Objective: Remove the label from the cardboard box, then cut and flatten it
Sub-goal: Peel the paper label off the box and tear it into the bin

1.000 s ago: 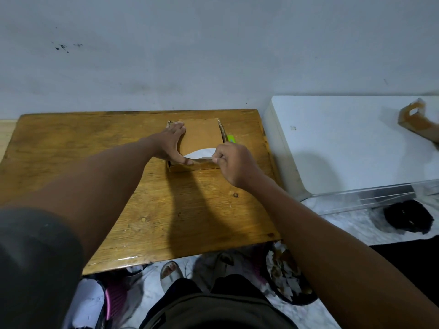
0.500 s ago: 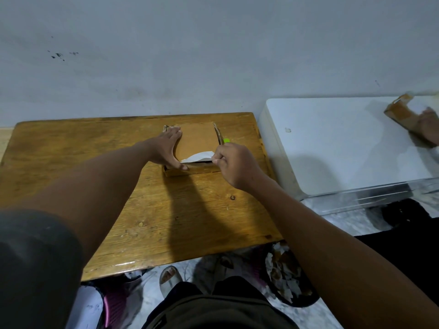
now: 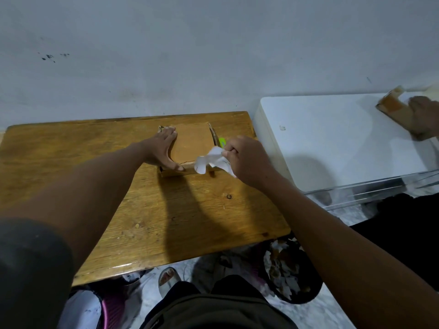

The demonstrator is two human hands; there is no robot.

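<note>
The cardboard box (image 3: 193,141) lies on the wooden desk (image 3: 118,186), near the far edge and close to the wall. The left hand (image 3: 164,148) lies flat on the box's left side. Its fingers (image 3: 169,132) are straight and close together, and they press down.

The right hand (image 3: 242,157) is just right of the box. Its fingers (image 3: 229,148) pinch the white label (image 3: 212,161), which is crumpled and curls up off the box. I cannot tell if its last bit is stuck to the near edge or free.

The step now looks like pulling the label off. To do it well, keep the left hand pressing hard so the box does not slide or lift. Pull the label low and slow, back toward the body, so it comes away in one piece. If a bit stays stuck, pinch closer to that bit.

A small green thing (image 3: 222,141) peeks out beside the box. It may be the cutter, but too little shows to be sure.

Down on the floor, by the desk's near right corner, sits a dark bin (image 3: 306,294). It holds white and brown scraps (image 3: 285,271). That looks like a good place for the label.

Cutting and flattening are not yet done.
</note>
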